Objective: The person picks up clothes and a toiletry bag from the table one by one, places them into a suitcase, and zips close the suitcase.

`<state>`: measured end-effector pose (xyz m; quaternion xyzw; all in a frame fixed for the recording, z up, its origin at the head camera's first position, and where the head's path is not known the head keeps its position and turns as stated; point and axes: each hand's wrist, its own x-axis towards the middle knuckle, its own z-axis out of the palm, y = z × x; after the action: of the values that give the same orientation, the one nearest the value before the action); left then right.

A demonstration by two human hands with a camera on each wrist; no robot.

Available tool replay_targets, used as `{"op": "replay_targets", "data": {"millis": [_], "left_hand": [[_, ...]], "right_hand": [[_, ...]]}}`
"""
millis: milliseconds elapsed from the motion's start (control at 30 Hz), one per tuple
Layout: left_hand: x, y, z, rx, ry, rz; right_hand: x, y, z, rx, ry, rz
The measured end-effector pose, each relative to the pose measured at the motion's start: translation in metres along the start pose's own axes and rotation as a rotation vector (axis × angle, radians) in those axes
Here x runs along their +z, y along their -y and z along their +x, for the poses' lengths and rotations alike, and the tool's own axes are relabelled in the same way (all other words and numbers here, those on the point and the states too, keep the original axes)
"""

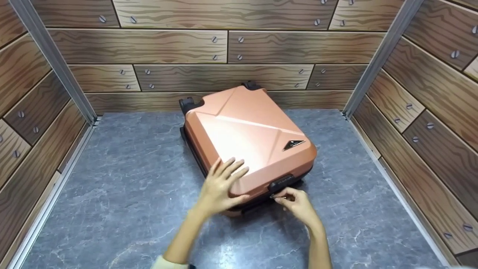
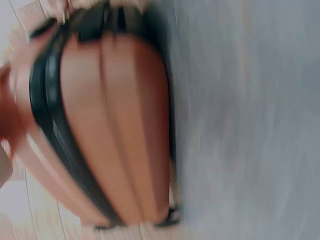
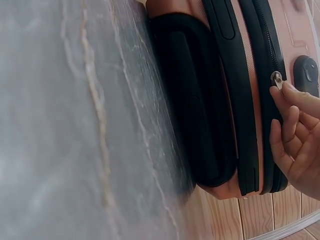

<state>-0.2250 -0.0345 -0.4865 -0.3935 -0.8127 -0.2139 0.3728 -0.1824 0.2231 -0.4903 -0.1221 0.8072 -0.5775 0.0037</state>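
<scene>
A rose-gold hard-shell suitcase (image 1: 257,130) lies flat on the floor, its wheels toward the back wall. My left hand (image 1: 218,188) rests on its near left corner with fingers spread and straight over the shell. At the near side, my right hand (image 1: 297,205) pinches a metal zipper pull (image 3: 277,80) between thumb and forefinger. The pull sits on the black zipper (image 3: 267,37) beside the black lock (image 3: 306,75). In the blurred left wrist view, the black zipper band (image 2: 57,115) runs along the suitcase side.
Grey marbled floor (image 1: 123,179) surrounds the suitcase. Wood-patterned panels (image 1: 179,46) form the back and side walls, joined by metal corner posts (image 1: 384,52). Black wheels (image 1: 188,104) stick out from the suitcase's far end, close to the back wall.
</scene>
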Motion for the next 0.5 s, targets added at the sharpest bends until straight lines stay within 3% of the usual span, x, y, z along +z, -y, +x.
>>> {"op": "replay_targets", "data": {"millis": [133,300,367,500], "left_hand": [[-0.014,0.034,-0.001,0.106,0.126,-0.073],[-0.022,0.054,0.002,0.133,0.215,-0.05],[-0.021,0.056,0.002,0.15,0.2,-0.042],[-0.01,0.057,0.0,0.19,0.105,-0.017]], "right_hand": [[0.001,0.001,0.001,0.013,0.0,0.007],[0.001,-0.002,0.003,-0.001,0.005,0.002],[0.001,-0.003,0.004,-0.006,0.002,0.002],[0.001,-0.004,0.004,-0.003,-0.001,0.007]]}}
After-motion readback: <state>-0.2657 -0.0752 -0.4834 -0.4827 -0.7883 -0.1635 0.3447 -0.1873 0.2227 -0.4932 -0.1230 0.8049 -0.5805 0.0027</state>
